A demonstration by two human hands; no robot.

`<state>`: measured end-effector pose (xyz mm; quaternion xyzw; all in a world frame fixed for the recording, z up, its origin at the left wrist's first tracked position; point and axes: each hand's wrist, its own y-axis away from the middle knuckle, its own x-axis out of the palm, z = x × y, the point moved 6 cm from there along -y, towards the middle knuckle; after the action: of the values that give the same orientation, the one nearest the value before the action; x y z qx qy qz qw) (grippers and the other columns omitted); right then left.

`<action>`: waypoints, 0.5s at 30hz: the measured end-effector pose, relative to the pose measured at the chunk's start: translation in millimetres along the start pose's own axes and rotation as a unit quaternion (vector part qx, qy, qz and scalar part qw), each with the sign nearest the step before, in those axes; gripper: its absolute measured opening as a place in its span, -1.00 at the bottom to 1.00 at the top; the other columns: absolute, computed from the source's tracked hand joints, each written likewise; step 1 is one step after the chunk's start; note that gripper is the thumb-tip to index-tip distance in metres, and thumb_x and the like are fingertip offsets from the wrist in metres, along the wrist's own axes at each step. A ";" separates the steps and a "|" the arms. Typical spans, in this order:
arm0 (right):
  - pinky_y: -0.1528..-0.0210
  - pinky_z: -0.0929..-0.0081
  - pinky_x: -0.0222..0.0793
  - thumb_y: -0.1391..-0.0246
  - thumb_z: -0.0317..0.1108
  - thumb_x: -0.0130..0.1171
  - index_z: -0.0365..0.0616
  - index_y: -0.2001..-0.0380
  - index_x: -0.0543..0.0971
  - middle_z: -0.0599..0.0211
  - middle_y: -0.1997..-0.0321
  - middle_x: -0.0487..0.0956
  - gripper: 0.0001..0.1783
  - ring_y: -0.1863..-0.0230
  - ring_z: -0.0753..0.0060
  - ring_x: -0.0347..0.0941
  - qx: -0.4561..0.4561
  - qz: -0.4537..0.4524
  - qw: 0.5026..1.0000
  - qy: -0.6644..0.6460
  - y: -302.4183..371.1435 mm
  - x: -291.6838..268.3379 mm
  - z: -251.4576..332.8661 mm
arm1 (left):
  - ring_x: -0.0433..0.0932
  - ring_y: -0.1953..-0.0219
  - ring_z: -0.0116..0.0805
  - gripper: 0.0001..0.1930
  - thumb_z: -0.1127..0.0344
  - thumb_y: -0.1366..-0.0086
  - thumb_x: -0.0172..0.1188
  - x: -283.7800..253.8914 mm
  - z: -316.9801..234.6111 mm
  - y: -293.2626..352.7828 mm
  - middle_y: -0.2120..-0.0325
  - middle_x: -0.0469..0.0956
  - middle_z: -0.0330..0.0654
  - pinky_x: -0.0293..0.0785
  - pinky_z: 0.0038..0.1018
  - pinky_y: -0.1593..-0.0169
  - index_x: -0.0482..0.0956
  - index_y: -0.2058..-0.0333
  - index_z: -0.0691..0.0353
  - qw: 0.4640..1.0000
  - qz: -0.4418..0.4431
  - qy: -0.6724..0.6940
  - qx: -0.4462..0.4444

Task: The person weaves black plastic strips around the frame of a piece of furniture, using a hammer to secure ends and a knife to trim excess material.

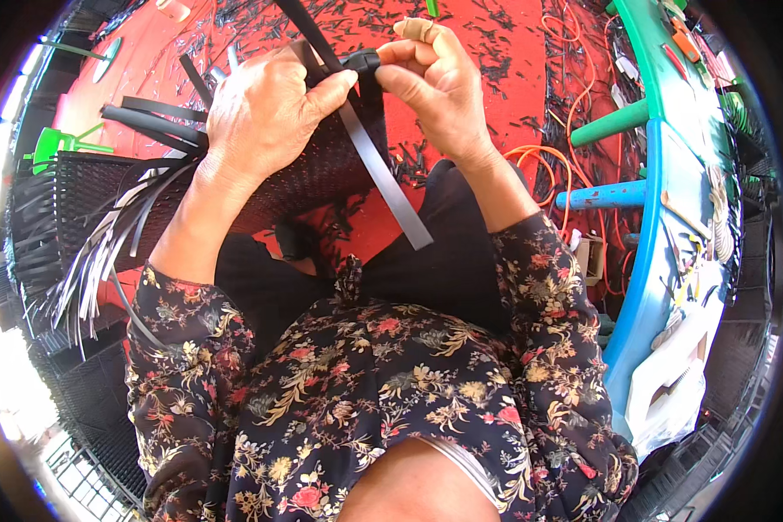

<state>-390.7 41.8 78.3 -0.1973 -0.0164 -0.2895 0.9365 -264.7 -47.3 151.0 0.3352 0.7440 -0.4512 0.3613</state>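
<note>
My left hand is closed at the upper edge of a black woven piece, its thumb pressing on a flat black strip. This strip slants across the weave, and its lower end hangs loose over my lap. Just to the right, my right hand pinches a folded black strip between thumb and finger at the same edge. A tan wrap covers one of its fingertips. Long loose strip ends fan out from the weave below my left wrist. The weave behind my left hand is hidden.
Black scraps litter the red floor covering. On the right stand a green plastic table and a blue one, holding tools and a white plastic bag. Orange cords lie beside their legs. A bright green object is at far left.
</note>
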 end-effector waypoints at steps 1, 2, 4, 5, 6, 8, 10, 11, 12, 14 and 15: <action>0.08 0.62 0.40 -0.10 -0.35 0.24 -0.32 -0.06 0.30 0.34 0.25 0.57 -0.47 0.12 0.61 0.46 -0.017 0.028 0.999 -0.025 -1.7 0.6 2.0 | 0.49 0.64 -0.07 -0.46 -0.15 -0.17 0.18 -0.4 -0.8 0.5 0.71 0.46 0.02 0.35 -0.29 0.52 0.59 0.59 0.31 1.000 -0.003 -0.001 0.011; 0.11 0.62 0.40 -0.10 -0.31 0.24 -0.32 -0.04 0.33 0.32 0.25 0.57 -0.48 0.15 0.62 0.46 0.001 0.044 0.998 -0.035 -4.5 0.2 0.5 | 0.43 0.69 -0.05 -0.42 -0.17 -0.17 0.18 0.4 0.8 -0.1 0.75 0.41 0.04 0.31 -0.26 0.55 0.55 0.64 0.34 1.000 -0.009 -0.017 -0.004; 0.12 0.63 0.38 -0.12 -0.23 0.23 -0.34 0.02 0.42 0.31 0.24 0.57 -0.53 0.19 0.64 0.45 0.005 0.079 0.996 -0.040 -9.4 2.4 2.0 | 0.42 0.68 -0.01 -0.39 -0.19 -0.16 0.18 -0.6 -2.4 0.6 0.76 0.39 0.06 0.29 -0.23 0.55 0.51 0.67 0.36 0.999 -0.018 -0.027 0.017; 0.12 0.63 0.38 -0.12 -0.24 0.22 -0.35 0.03 0.43 0.31 0.24 0.57 -0.54 0.19 0.64 0.45 0.012 0.074 0.997 -0.021 -11.4 1.9 2.1 | 0.41 0.68 0.00 -0.37 -0.20 -0.16 0.18 -0.5 -2.8 1.0 0.76 0.37 0.07 0.28 -0.22 0.55 0.50 0.69 0.37 0.999 -0.017 -0.039 0.014; 0.12 0.62 0.38 -0.13 -0.24 0.22 -0.35 0.04 0.43 0.32 0.24 0.57 -0.55 0.19 0.64 0.45 0.008 0.072 0.997 -0.010 -12.5 2.1 3.8 | 0.39 0.67 0.04 -0.34 -0.22 -0.14 0.19 -0.7 -4.5 1.4 0.77 0.36 0.08 0.27 -0.20 0.55 0.46 0.72 0.37 0.999 -0.024 -0.014 0.017; 0.13 0.62 0.38 -0.13 -0.26 0.20 -0.35 0.07 0.45 0.33 0.25 0.56 -0.59 0.21 0.64 0.45 0.022 0.052 0.998 0.008 -13.2 2.6 4.7 | 0.40 0.66 0.05 -0.34 -0.22 -0.14 0.19 -0.8 -7.6 0.6 0.77 0.37 0.08 0.28 -0.19 0.54 0.44 0.73 0.37 0.999 -0.026 -0.013 0.024; 0.16 0.62 0.37 -0.13 -0.28 0.20 -0.36 0.09 0.46 0.35 0.27 0.55 -0.61 0.23 0.65 0.43 0.011 0.055 0.998 0.012 -13.1 5.7 8.2 | 0.37 0.67 0.03 -0.35 -0.19 -0.14 0.21 -1.3 -10.6 -1.9 0.77 0.34 0.09 0.26 -0.20 0.55 0.40 0.74 0.38 0.999 -0.032 -0.021 0.032; 0.17 0.62 0.37 -0.13 -0.29 0.20 -0.36 0.10 0.46 0.35 0.28 0.55 -0.63 0.24 0.65 0.43 0.005 0.044 0.999 0.020 -13.7 4.7 10.1 | 0.36 0.68 0.02 -0.36 -0.17 -0.15 0.21 -1.0 -10.5 -4.1 0.76 0.33 0.09 0.26 -0.21 0.55 0.40 0.73 0.38 0.999 -0.026 -0.023 0.025; 0.26 0.72 0.28 -0.23 -0.21 0.05 -0.22 0.10 0.49 0.55 0.39 0.48 -0.68 0.35 0.76 0.35 -0.028 0.044 0.998 0.028 -14.1 6.9 13.6 | 0.34 0.68 0.01 -0.37 -0.16 -0.15 0.21 -0.4 -10.6 -5.7 0.76 0.33 0.10 0.25 -0.22 0.55 0.40 0.72 0.39 0.999 -0.019 -0.025 0.018; 0.26 0.70 0.29 -0.23 -0.20 0.02 -0.22 0.11 0.50 0.55 0.39 0.48 -0.68 0.36 0.75 0.36 0.005 0.038 0.999 0.016 -15.9 4.9 9.1 | 0.30 0.70 -0.04 -0.42 -0.12 -0.17 0.21 0.5 -11.5 -9.0 0.74 0.31 0.10 0.25 -0.26 0.56 0.44 0.67 0.38 1.000 0.001 -0.012 0.009; 0.25 0.70 0.29 -0.23 -0.19 0.01 -0.22 0.12 0.50 0.55 0.39 0.48 -0.68 0.37 0.75 0.36 0.000 0.046 0.999 0.003 -16.3 3.6 8.7 | 0.38 0.61 0.00 -0.45 -0.12 -0.17 0.19 3.5 -9.2 -10.0 0.68 0.38 0.09 0.31 -0.22 0.49 0.48 0.63 0.36 0.998 0.036 -0.040 -0.016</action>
<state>-395.9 30.8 92.7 -0.1971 -0.0047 -0.2471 0.9487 -276.9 -42.0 155.5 0.3374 0.7237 -0.4391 0.4117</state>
